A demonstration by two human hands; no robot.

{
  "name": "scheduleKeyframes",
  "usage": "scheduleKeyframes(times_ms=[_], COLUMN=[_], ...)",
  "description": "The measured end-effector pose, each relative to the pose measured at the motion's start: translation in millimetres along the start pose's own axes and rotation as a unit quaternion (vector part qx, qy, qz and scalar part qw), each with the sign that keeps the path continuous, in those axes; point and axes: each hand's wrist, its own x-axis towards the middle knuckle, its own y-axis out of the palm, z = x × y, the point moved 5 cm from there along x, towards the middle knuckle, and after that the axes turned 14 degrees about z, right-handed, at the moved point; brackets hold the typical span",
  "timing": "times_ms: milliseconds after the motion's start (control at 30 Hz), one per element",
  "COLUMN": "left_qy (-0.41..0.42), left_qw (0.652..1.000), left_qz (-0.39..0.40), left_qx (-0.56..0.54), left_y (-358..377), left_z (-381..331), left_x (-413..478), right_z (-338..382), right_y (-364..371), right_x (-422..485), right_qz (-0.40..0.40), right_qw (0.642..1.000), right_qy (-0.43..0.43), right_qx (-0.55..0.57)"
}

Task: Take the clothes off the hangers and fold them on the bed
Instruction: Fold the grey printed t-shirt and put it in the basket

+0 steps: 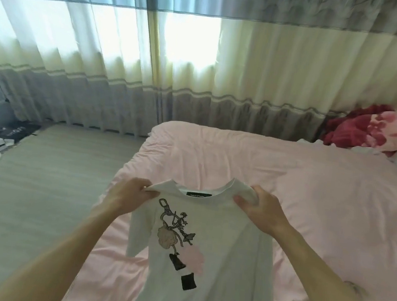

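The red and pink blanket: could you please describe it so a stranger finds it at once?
Follow the pink-sheeted bed to its far right corner, by the striped curtain. The crumpled red and pink blanket lies there, the only deep red thing.

The left forearm [59, 248] and right forearm [326, 271], both bare, reach forward from the lower corners and converge toward the middle. The left hand [132, 192] has its fingers curled and pinches one shoulder of the white T-shirt [209, 244]. The right hand [261, 209] grips the other shoulder, its thumb on the near side and its fingers bunched in the cloth. The hands are level and apart.
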Motion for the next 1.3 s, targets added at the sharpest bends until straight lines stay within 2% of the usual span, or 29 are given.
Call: scheduleKeyframes(times_ms=[100, 267, 367, 433, 500, 600, 700, 767, 1000, 1100, 1300], left_qy=[0.029, 0.050, 0.057, 0.075, 0.102, 0.137, 0.143, 0.142, 0.177, 0.170, 0.184], left_qw=[0.995, 0.961, 0.950, 0.941, 0.907, 0.863, 0.849, 0.851, 0.843, 0.850, 0.857], left_qz=[-0.093, -0.257, -0.307, -0.296, -0.317, -0.370, -0.390, -0.398, -0.433, -0.440, -0.415], left_qx=[-0.032, -0.084, 0.020, 0.145, 0.257, 0.316, 0.326, 0.311, 0.266, 0.234, 0.245], left_y=[-16, -33, -50, -59, -69, -83, -92, -96, -122, -137, -140], left_z=[-1, -27, -41, -49, -55, -64, -65, -58, -54, -55, -56], left_x=[-11, -45, -71, -90, -109, -142, -175, -195, -260, -262, -233], right_z=[16, 40, 45, 44, 43, 53, 69, 80, 116, 126, 118], right_y=[-18, -35, -45, -56, -66, -73, -81, -87, -97, -102, -109], right_x=[-12, -39, -63, -83, -103, -136, -170, -192, -252, -263, -237], right_qz=[-0.051, -0.141, -0.180, -0.215, -0.246, -0.277, -0.311, -0.328, -0.415, -0.443, -0.414], right_qw=[0.997, 0.975, 0.968, 0.960, 0.949, 0.946, 0.942, 0.930, 0.871, 0.854, 0.870], right_qy=[-0.032, -0.078, -0.083, -0.072, -0.055, -0.034, -0.028, -0.032, -0.179, -0.203, -0.171], right_qx=[-0.054, -0.152, -0.156, -0.162, -0.188, -0.167, -0.126, -0.160, -0.192, -0.184, -0.207])
